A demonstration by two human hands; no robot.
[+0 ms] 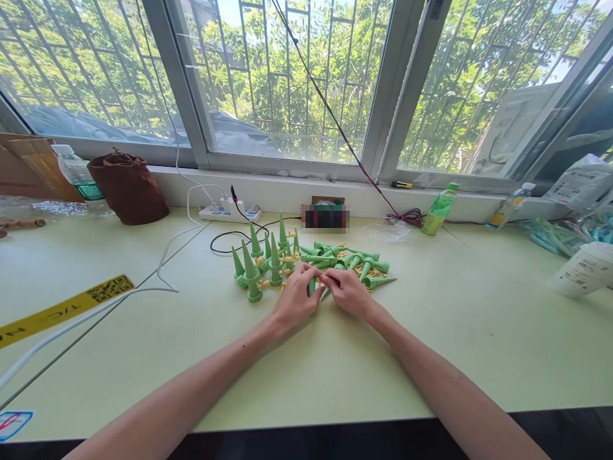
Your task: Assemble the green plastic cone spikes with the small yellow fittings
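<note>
My left hand [299, 294] is closed around a green plastic watering spike [312, 287], which points down toward the table. Against it, my right hand [345, 291] pinches at the spike's side; a small yellow bit shows between the fingertips, too covered to make out fully. To the left, several green spikes [250, 275] stand upright on their caps, with yellow valves sticking out of their sides. Behind and right of my hands lies a loose heap of green spikes [368, 265], with small yellow valves [378, 272] scattered among them.
A power strip [211, 213] with a white cable and a black cord sits by the window sill. Beyond the heap is a small box [325, 217], partly blurred. A brown pouch [128, 188] stands left; a green bottle [439, 209] and a white cup [583, 269] are right.
</note>
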